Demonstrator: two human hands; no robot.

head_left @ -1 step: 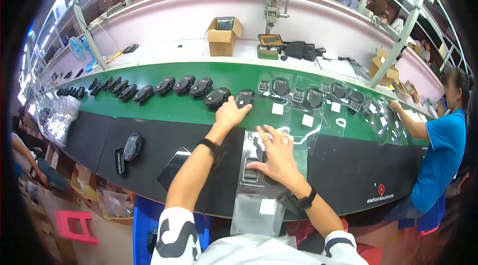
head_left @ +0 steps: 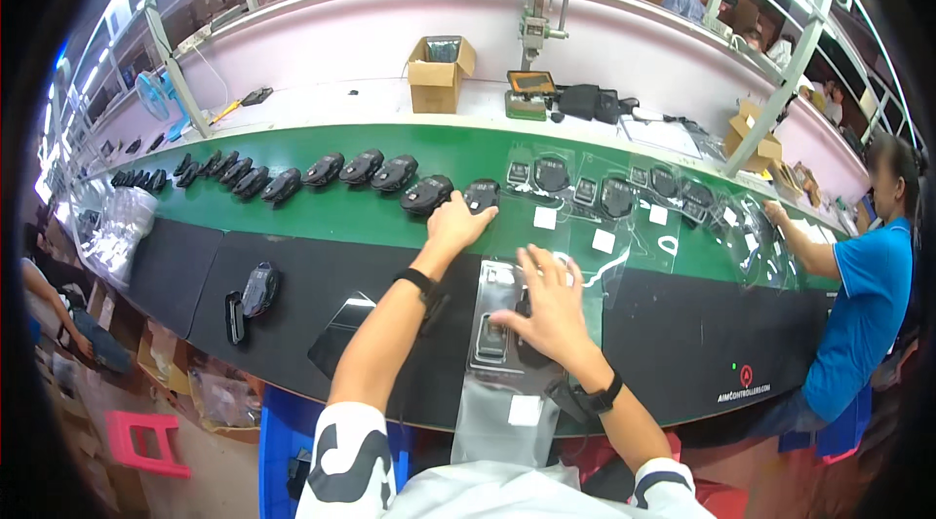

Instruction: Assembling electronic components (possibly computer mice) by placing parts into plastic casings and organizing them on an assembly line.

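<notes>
My left hand (head_left: 456, 227) reaches onto the green mat, its thumb and fingers around the lower end of a black, rounded, mouse-like device (head_left: 483, 194) with a small pale label. Just left of it lies another such device (head_left: 427, 195). My right hand (head_left: 554, 314) hovers over or rests on a clear plastic blister pack (head_left: 481, 358), fingers spread. A small black rectangular piece (head_left: 491, 336) sits in that pack. Most of a dark thing beneath my right fingers is hidden. A clear sheet with a white label (head_left: 525, 410) extends from the pack toward me.
More black devices (head_left: 362, 166) line the green mat to the left. Filled clear packs (head_left: 616, 197) lie on the right, near a co-worker in blue (head_left: 873, 266). A black device (head_left: 260, 289) and dark flat panel (head_left: 343, 332) rest on the black mat. Behind stand a carton (head_left: 434, 85) and lever press (head_left: 534, 32).
My right hand has shifted slightly to the right over the blister pack. My left hand stays at the same device, moved only a little.
</notes>
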